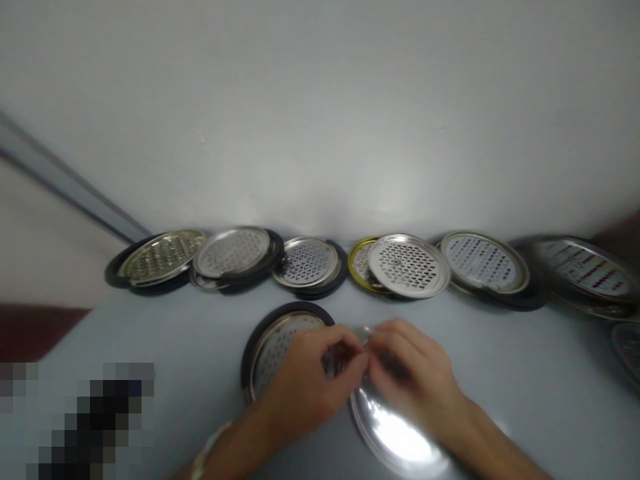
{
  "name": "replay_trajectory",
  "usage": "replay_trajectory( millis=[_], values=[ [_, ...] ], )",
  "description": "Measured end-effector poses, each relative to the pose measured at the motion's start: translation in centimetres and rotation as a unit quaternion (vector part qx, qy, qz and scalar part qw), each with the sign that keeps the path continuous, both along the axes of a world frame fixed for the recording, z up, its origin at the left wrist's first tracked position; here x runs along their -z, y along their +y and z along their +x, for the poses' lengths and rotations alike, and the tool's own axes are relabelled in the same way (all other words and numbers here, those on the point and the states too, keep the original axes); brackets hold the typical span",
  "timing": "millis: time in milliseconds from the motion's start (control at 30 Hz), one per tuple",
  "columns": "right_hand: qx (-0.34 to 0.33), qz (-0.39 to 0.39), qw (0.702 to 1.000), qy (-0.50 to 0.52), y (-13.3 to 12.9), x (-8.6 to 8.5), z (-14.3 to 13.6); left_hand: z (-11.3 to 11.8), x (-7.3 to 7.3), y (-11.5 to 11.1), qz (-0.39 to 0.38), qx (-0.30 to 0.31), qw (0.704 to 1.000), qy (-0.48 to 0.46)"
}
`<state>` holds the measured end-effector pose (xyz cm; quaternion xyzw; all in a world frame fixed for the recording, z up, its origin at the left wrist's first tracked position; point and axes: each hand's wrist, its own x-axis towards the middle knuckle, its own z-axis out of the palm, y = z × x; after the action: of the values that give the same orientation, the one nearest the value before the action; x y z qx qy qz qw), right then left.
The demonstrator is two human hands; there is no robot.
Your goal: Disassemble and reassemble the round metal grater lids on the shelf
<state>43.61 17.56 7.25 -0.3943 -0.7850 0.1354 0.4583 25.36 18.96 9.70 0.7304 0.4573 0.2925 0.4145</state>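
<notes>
My left hand (320, 373) is closed in a pinch, thumb and fingertips meeting my right hand's fingertips. It reaches across a round metal grater disc (283, 343) with a black rim, which lies on the table and is partly covered by it. My right hand (417, 367) is pinched too, over a shiny round metal disc (395, 427) without visible holes. A small clear or silvery bit shows at the joined fingertips, too blurred to name. Whether either hand grips the shiny disc's edge is hidden.
Along the wall (320, 120) lie several grater discs, some stacked on black rings: a grater disc (163, 259) at far left, a silver grater disc (410, 267) over a yellow-rimmed one (357, 263), and a larger disc (585, 270) at right. The grey tabletop (540, 380) runs beneath; a blurred-out patch covers lower left.
</notes>
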Motion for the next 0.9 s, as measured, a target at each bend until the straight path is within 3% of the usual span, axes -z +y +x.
replay_trajectory(
  millis=[333, 533, 667, 900],
  values=[
    [-0.01, 0.072, 0.994, -0.079, 0.0, 0.4, 0.4, 0.4, 0.8, 0.1, -0.091, -0.017, 0.995, -0.048],
    [-0.001, -0.003, 1.0, -0.021, 0.1, 0.4, 0.2, 0.2, 0.7, 0.1, -0.054, -0.013, 0.998, -0.037],
    [-0.035, -0.065, 0.997, -0.028, 0.2, 0.4, 0.1, -0.1, 0.8, 0.2, -0.033, -0.008, 0.999, -0.032],
    [-0.033, -0.146, 0.989, 0.022, 0.3, -0.3, 0.0, -0.1, 1.6, 0.4, -0.011, -0.036, 0.999, -0.022]
  ],
)
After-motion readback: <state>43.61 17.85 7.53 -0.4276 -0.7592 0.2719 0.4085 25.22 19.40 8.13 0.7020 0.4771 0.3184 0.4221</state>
